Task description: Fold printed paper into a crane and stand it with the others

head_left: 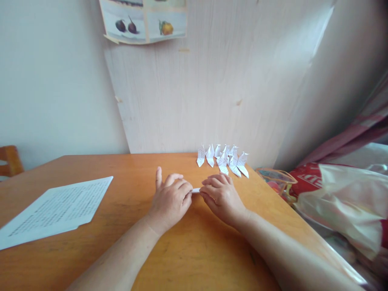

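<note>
Between my two hands a small piece of folded white paper (196,190) is held just above the table; only a narrow strip of it shows. My left hand (171,196) pinches its left end between thumb and fingers, with the little finger raised. On the other end, my right hand (223,197) is closed in a similar pinch. The rest of the paper is hidden behind my fingers. Beyond my right hand stand several folded white paper figures (223,161) with printing on them, grouped near the table's far edge.
A stack of printed paper sheets (60,208) lies at the left of the wooden table (127,226). Past the table's right edge are plastic bags (339,202) and an orange-rimmed container (277,178). A board (197,101) with a fruit picture (145,22) stands behind the table.
</note>
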Available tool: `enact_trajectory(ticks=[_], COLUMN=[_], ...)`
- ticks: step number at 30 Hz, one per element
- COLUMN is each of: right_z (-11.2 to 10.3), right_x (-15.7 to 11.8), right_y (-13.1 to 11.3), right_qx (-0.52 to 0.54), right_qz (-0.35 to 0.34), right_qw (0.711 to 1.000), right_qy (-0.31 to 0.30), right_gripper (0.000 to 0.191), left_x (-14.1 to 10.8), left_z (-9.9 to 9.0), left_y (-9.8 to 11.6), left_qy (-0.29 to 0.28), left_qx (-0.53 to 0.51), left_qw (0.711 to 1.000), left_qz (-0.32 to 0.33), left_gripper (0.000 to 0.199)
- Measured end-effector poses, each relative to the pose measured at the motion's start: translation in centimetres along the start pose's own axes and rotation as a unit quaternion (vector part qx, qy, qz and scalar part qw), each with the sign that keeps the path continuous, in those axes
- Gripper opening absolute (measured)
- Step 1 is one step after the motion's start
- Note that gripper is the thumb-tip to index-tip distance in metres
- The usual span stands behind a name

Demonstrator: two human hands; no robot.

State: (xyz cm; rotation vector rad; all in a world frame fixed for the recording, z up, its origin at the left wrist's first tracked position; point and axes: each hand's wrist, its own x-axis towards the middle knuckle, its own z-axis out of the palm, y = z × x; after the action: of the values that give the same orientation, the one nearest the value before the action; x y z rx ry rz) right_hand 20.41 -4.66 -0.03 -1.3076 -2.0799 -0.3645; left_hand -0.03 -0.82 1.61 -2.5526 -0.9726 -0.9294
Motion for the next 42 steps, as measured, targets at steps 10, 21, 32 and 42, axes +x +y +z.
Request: enact_trajectory(ticks=[10,21,32,42], right_z=[-0.7,-0.6,-0.9,-0.6], right_x=[0.0,-0.2,-0.4,-0.4], right_y=[1.7,2.8,3.4,1.2], right_qx=[-0.004,-0.024,-0.029,-0.007], right_qz=[0.015,0.011,0.064,0.022], right_qw=[1.0,1.0,0.998,0.999], right_qy=[0.009,0.016,-0.002,0.025], right_gripper=[0.019,0.014,0.014,0.016], left_x=[0.2,-0.1,-0.3,0.4], left_z=[-0.2,0.2,-0.2,1.5], left_y=[-1.9,-5.1,-6.7,-2.8], left_qy=[0.01,0.005,0.0,-0.115], left_qx=[0.025,0.047,0.069,-0.502], left_qw=[1.0,0.996,0.984,0.722], left_qz=[-0.013,-0.082,-0.165,-0.461], left_gripper=[0.012,0.011,0.01,0.061])
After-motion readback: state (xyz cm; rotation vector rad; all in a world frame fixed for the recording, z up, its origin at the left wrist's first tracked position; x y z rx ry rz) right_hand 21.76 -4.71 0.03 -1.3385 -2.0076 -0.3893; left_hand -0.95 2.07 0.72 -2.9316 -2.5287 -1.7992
